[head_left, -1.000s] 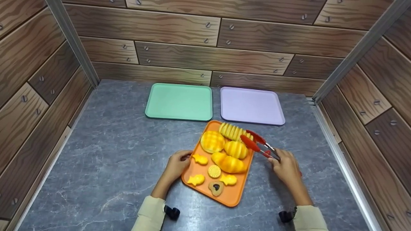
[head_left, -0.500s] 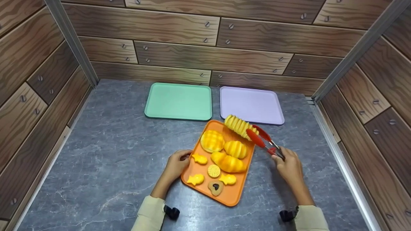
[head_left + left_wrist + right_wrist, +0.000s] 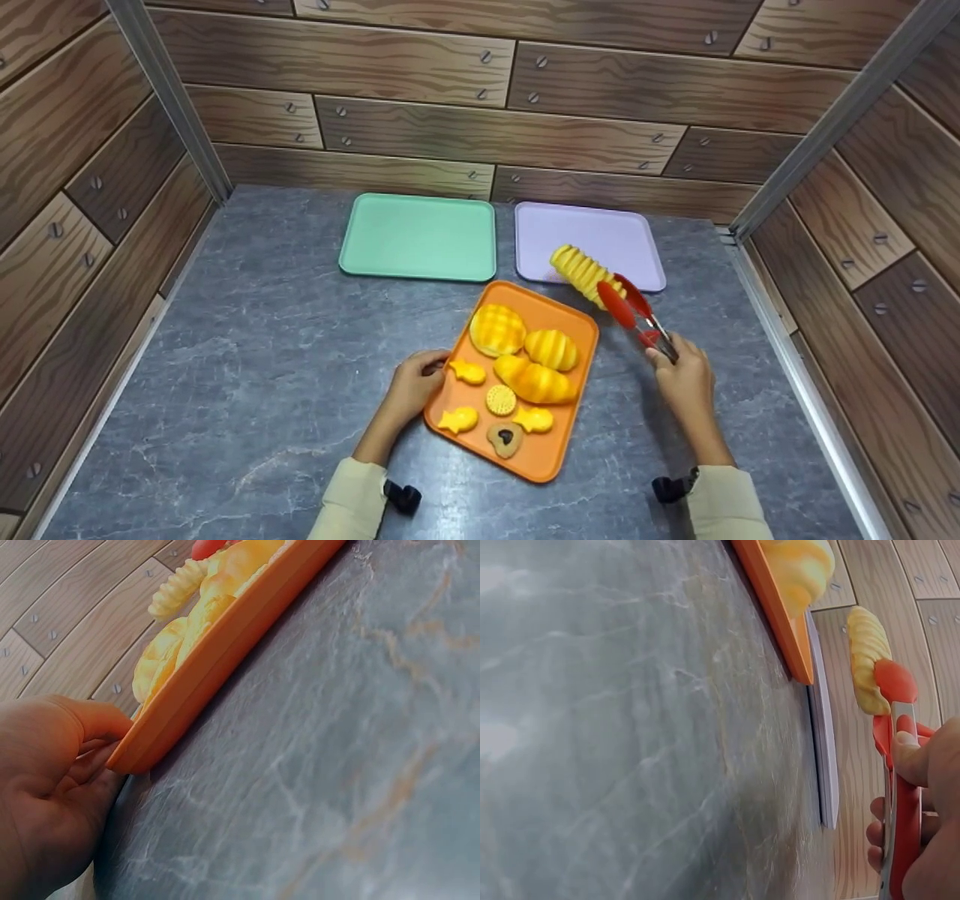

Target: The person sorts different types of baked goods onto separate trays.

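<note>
My right hand [image 3: 684, 379] grips red-tipped tongs [image 3: 630, 311], thumb along one arm in the right wrist view. Between the tong tips is a long ridged yellow bread [image 3: 585, 271], raised above the table and overlapping the purple tray [image 3: 540, 225] in the head view. My left hand [image 3: 412, 386] pinches the left rim of the orange tray [image 3: 547, 465], thumb on top. On that tray lie a round checked bun [image 3: 497, 330], a striped oval bun [image 3: 551, 349], a croissant [image 3: 534, 380], several fish-shaped crackers [image 3: 459, 420], a round biscuit [image 3: 501, 400] and a heart-shaped cookie [image 3: 504, 439].
A green tray [image 3: 418, 236] lies at the back, left of the purple one. Wood-patterned walls [image 3: 420, 124] close off the back and both sides of the grey marbled table [image 3: 262, 360]. Dark wrist cameras sit at both sleeves.
My right hand has lifted the ridged bread off the orange tray with the tongs and carried it up and right, over the purple tray's front edge. My left hand stays put.
</note>
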The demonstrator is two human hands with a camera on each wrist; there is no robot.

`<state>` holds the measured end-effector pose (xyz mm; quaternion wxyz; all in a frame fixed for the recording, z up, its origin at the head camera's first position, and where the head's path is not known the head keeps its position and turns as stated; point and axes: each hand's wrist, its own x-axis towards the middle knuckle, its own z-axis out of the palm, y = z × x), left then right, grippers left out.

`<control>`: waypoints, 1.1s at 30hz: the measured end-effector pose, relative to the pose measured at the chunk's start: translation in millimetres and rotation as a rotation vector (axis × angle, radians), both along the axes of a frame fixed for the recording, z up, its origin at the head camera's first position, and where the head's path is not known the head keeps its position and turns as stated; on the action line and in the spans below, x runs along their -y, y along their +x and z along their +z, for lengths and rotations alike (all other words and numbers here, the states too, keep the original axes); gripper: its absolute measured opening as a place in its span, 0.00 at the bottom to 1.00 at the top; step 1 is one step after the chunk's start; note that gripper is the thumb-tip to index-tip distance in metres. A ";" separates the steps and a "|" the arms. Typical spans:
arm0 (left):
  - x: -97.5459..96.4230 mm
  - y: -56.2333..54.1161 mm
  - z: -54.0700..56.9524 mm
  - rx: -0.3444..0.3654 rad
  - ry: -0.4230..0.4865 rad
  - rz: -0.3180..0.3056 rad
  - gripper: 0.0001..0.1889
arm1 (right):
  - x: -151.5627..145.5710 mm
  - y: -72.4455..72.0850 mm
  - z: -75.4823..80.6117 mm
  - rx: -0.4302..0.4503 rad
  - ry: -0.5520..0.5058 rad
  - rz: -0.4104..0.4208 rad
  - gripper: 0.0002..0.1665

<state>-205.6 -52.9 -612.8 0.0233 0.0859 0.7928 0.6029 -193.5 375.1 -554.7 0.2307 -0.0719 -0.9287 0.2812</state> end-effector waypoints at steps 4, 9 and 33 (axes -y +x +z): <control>-0.4 0.0 -0.5 -0.003 0.003 0.001 0.17 | -2.4 -6.7 2.8 0.010 -0.017 -0.044 0.24; -1.0 1.2 0.5 -0.013 -0.005 0.008 0.17 | -6.3 -15.2 4.8 0.006 -0.053 -0.095 0.24; -1.3 1.2 -0.5 -0.008 -0.011 0.023 0.17 | -20.2 -56.1 -13.2 0.069 -0.206 -0.285 0.22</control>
